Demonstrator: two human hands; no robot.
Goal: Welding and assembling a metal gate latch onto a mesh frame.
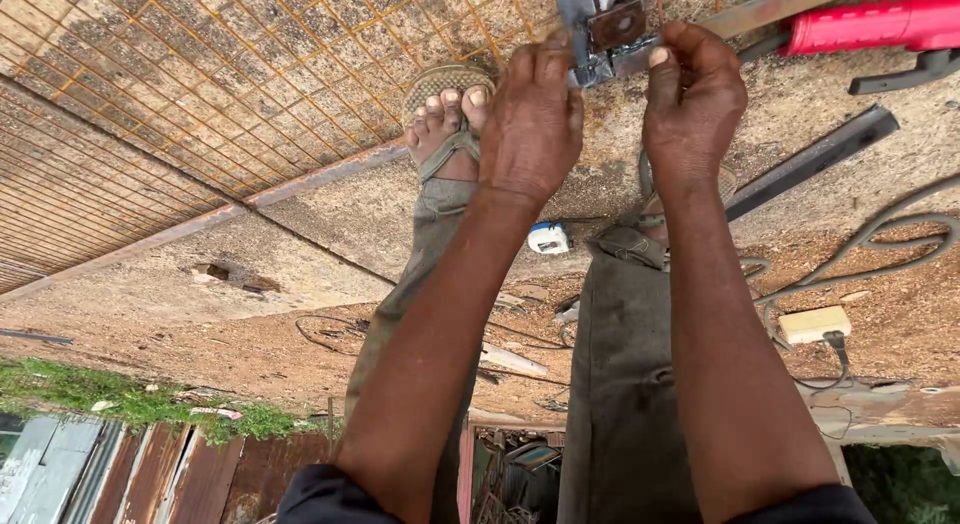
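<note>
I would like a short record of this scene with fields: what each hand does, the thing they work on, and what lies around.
left hand: fingers closed on the metal piece, from the left
right hand: fingertips pinch the same piece, from the right
metal piece: grey bracket with a rusty square plate
mesh: rusty wire grid on the ground
red tool: beside the right hand, apart
sandalled foot: beside the left hand
socket box: white, cable plugged in

Outdoor metalwork yard, rusty wire mesh panels, steel bars, cables on dirt ground, corrugated sheets
</note>
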